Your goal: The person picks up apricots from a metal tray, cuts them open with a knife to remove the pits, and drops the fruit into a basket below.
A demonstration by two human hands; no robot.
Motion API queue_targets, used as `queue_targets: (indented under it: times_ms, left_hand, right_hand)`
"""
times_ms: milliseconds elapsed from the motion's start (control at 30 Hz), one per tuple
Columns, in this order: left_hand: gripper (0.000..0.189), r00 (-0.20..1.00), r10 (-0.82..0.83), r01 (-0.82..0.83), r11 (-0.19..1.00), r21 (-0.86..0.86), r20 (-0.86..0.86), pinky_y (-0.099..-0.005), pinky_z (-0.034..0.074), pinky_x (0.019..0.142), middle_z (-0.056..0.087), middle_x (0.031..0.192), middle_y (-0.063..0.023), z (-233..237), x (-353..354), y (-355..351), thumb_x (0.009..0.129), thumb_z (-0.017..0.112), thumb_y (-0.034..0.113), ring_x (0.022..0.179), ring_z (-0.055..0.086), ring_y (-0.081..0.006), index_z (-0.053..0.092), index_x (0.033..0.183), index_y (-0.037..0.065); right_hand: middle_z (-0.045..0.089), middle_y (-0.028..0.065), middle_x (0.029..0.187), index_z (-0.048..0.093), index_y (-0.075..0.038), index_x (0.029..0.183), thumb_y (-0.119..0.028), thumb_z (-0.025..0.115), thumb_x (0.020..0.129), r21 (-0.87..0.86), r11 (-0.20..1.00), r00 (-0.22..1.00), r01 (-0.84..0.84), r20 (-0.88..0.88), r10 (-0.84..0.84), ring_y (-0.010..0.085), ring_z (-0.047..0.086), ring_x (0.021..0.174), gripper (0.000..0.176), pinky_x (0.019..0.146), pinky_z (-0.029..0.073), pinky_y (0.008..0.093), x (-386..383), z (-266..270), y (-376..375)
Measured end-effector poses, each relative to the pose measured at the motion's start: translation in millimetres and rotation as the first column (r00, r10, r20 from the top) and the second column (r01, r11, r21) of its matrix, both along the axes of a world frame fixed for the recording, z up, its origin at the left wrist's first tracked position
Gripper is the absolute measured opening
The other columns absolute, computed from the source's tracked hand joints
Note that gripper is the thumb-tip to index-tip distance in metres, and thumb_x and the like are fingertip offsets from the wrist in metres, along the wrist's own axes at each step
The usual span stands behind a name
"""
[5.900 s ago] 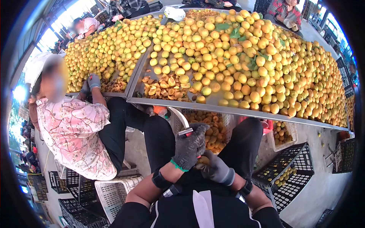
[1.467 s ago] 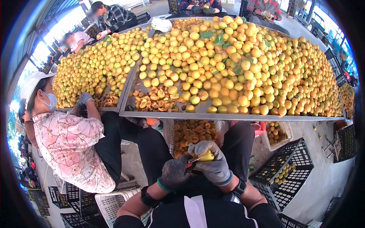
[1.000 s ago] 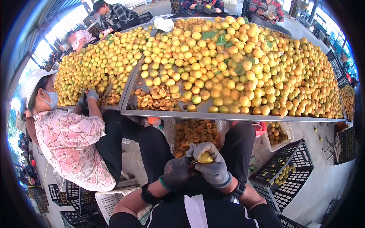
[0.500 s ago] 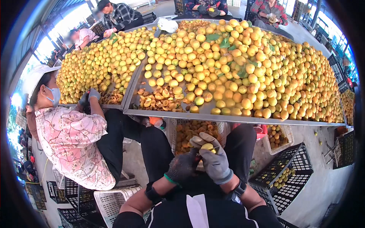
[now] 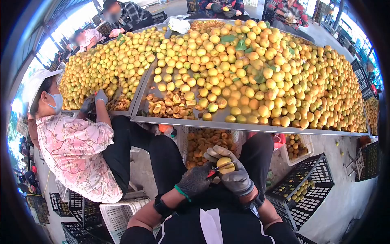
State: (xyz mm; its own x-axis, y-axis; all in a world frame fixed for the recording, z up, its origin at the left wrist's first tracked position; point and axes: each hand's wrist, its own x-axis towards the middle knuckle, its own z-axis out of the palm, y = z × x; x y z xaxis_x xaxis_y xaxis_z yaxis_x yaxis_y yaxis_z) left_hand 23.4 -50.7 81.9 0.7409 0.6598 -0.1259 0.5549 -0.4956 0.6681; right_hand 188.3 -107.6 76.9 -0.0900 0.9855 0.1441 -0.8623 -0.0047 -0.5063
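My left hand point(image 5: 195, 180), in a dark glove with a green cuff, is closed on a small red-handled knife point(image 5: 211, 173). Its thin blade lies against a yellow apricot point(image 5: 225, 164). That apricot sits in the closed fingers of my right hand point(image 5: 236, 175), which wears a grey glove. Both hands meet over my lap. Just beyond them, between my knees, a white crate point(image 5: 183, 147) holds apricot pieces point(image 5: 208, 142).
A metal table point(image 5: 243, 127) heaped with whole apricots point(image 5: 276, 81) spans the front. Apricot halves point(image 5: 170, 106) lie near its edge. A masked person point(image 5: 75, 150) works at my left; others sit across. Black crates point(image 5: 317, 183) stand at right, a white crate point(image 5: 118, 221) at lower left.
The apricot in my right hand shows more fully now, with the knife blade across it. My left hand has shifted slightly and the red handle shows more.
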Motion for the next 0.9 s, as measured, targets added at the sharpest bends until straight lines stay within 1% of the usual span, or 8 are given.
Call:
queue_targets:
  times_ms: [267, 367, 600, 667, 700, 733, 800, 900]
  left_hand:
    - [0.041, 0.995, -0.088, 0.084, 0.991, -0.103, -0.035, -0.0474, 0.051, 0.076, 0.064, 0.098, -0.0230, 6, 2, 4, 0.088, 0.057, 0.030, 0.090, 0.064, -0.0391, 0.053, 0.118, 0.002]
    - [0.040, 0.998, -0.002, 0.012, 0.984, -0.180, 0.055, -0.0484, 0.050, 0.075, 0.063, 0.094, -0.0257, 5, 4, 5, 0.087, 0.060, 0.028, 0.091, 0.062, -0.0413, 0.056, 0.116, 0.000]
    - [0.035, 0.959, 0.128, -0.083, 0.979, -0.184, 0.252, -0.0428, 0.051, 0.078, 0.064, 0.096, -0.0214, -13, -9, 18, 0.083, 0.068, 0.020, 0.091, 0.063, -0.0380, 0.058, 0.111, 0.001]
    - [0.041, 0.964, 0.116, -0.083, 0.986, -0.146, 0.238, -0.0406, 0.050, 0.082, 0.064, 0.103, -0.0207, -16, -11, 18, 0.082, 0.070, 0.021, 0.099, 0.063, -0.0362, 0.055, 0.115, 0.001]
    - [0.043, 0.945, 0.134, -0.080, 0.979, -0.187, 0.299, -0.0408, 0.050, 0.083, 0.064, 0.103, -0.0206, -14, -9, 19, 0.081, 0.071, 0.022, 0.099, 0.062, -0.0362, 0.055, 0.116, 0.001]
    - [0.045, 0.920, 0.150, -0.071, 0.972, -0.224, 0.361, -0.0410, 0.050, 0.083, 0.064, 0.104, -0.0205, -11, -6, 21, 0.081, 0.072, 0.022, 0.100, 0.062, -0.0363, 0.055, 0.117, 0.002]
    - [0.049, 0.918, 0.148, -0.067, 0.972, -0.224, 0.368, -0.0415, 0.050, 0.083, 0.064, 0.104, -0.0206, -7, -3, 18, 0.080, 0.073, 0.025, 0.101, 0.062, -0.0372, 0.055, 0.119, 0.003]
    - [0.055, 0.951, 0.139, -0.088, 0.978, -0.190, 0.278, -0.0423, 0.050, 0.083, 0.064, 0.106, -0.0202, 12, 3, 16, 0.078, 0.075, 0.032, 0.101, 0.061, -0.0384, 0.054, 0.122, 0.005]
  right_hand:
    - [0.034, 0.0197, 0.150, 0.030, 0.000, 0.145, -0.003, 0.063, 0.060, -0.102, 0.992, 0.994, -0.068, -0.096, 0.058, 0.0350, 0.026, 0.142, 0.092, 0.117, 0.019, 0.0436, 3, 20, -1]
    - [0.038, 0.0170, 0.146, 0.029, -0.001, 0.146, -0.005, 0.067, 0.066, -0.109, 0.993, 0.990, 0.039, 0.136, -0.024, 0.0298, 0.034, 0.138, 0.088, 0.112, 0.030, 0.0410, 2, 7, -3]
    - [0.061, 0.0096, 0.113, 0.051, 0.000, 0.124, 0.005, 0.051, 0.084, -0.355, 0.904, 0.956, 0.237, 0.253, -0.152, 0.0183, 0.060, 0.103, 0.040, 0.093, 0.048, 0.0297, 4, -8, -3]
    - [0.061, 0.0099, 0.110, 0.056, 0.000, 0.117, 0.004, 0.056, 0.085, -0.309, 0.895, 0.873, 0.321, 0.463, -0.153, 0.0191, 0.060, 0.102, 0.032, 0.093, 0.049, 0.0318, -2, -1, -4]
    - [0.061, 0.0097, 0.110, 0.053, 0.000, 0.118, 0.003, 0.060, 0.084, 0.045, 0.926, 0.470, 0.376, 0.852, -0.232, 0.0186, 0.061, 0.101, 0.034, 0.090, 0.051, 0.0309, 2, -10, -6]
    - [0.061, 0.0097, 0.110, 0.053, 0.000, 0.118, 0.003, 0.060, 0.084, 0.055, 0.923, 0.462, 0.381, 0.853, -0.241, 0.0186, 0.061, 0.101, 0.034, 0.090, 0.051, 0.0309, 3, -9, -5]
    - [0.061, 0.0094, 0.108, 0.053, 0.000, 0.116, 0.001, 0.063, 0.084, -0.491, 0.840, 0.914, 0.231, 0.406, -0.014, 0.0181, 0.062, 0.098, 0.034, 0.085, 0.053, 0.0289, 2, -5, -5]
    - [0.062, 0.0107, 0.110, 0.052, 0.001, 0.121, -0.002, 0.061, 0.087, -0.507, 0.847, 0.966, 0.159, 0.257, -0.028, 0.0185, 0.063, 0.095, 0.035, 0.086, 0.053, 0.0274, -1, -28, -11]
